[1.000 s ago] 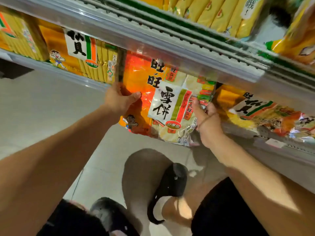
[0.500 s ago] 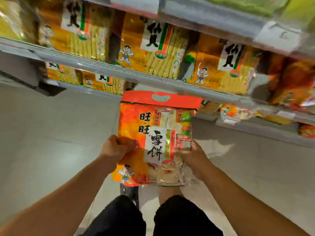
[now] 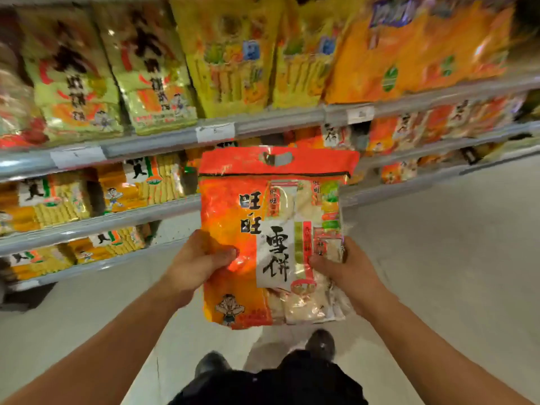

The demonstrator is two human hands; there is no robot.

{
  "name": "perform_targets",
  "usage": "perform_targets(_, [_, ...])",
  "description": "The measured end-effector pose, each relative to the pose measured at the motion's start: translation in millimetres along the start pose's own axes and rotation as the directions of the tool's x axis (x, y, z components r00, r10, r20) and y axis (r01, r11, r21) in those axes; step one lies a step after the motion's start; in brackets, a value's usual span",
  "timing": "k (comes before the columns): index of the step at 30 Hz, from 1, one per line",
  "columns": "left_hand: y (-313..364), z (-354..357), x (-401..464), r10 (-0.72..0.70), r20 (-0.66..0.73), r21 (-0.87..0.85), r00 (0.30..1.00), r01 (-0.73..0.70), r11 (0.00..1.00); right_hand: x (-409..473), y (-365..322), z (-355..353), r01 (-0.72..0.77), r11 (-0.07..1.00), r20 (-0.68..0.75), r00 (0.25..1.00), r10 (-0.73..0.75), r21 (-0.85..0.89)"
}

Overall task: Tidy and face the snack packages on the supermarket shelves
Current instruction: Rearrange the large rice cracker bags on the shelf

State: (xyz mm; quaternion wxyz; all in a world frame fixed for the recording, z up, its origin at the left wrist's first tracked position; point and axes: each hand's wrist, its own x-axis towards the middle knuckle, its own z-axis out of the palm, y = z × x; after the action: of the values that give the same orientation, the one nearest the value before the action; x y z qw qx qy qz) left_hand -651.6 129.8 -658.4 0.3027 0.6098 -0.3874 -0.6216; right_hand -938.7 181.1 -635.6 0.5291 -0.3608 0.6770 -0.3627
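Package orientation: the orange snack bag (image 3: 233, 211) is upright, printed face toward you, red header strip and hang-hole on top. It is in the air in front of the shelving, clear of every shelf, roughly level with the two lower tiers and above the pale floor (image 3: 438, 258).

Your left hand (image 3: 197, 266) grips the bag's left edge about mid-height; the thumb lies curled across the front panel, and the other fingers are hidden behind the bag. Your right hand (image 3: 344, 271) grips the right edge at the same height, thumb pressed on the front over the clear window, remaining fingers wrapped behind.

Behind the bag, the shelf rail (image 3: 163, 141) carries white price tags (image 3: 215, 132). Above it stand yellow-green bags (image 3: 76, 80) and orange bags (image 3: 418, 48), blurred. Below, the lower shelves (image 3: 87, 223) hold rows of yellow cracker packs (image 3: 137, 185). Your shoes (image 3: 321, 344) show at the bottom of the view.
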Motion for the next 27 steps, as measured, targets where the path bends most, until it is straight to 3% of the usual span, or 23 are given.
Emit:
perform_targets(5, [47.4, 126.8, 12.3, 0.021, 0.082, 0.122, 0.996, -0.031, 0.992, -15.2, 0.1, -115.3, 0.022, 0.996, -0.090, 0.996, -0.014, 0.084])
perform_targets(13, [104.5, 309.5, 57.0, 0.072, 0.159, 0.170, 0.985, -0.100, 0.980, 14.2, -3.8, -286.1, 0.093, 0.995, -0.205, 0.975, -0.087, 0.021])
perform_targets(27, [143.6, 461.3, 183.2, -0.021, 0.165, 0.157, 0.986, -0.006, 0.988, 153.0, 0.4, -421.1, -0.049, 0.999, -0.285, 0.957, 0.053, 0.021])
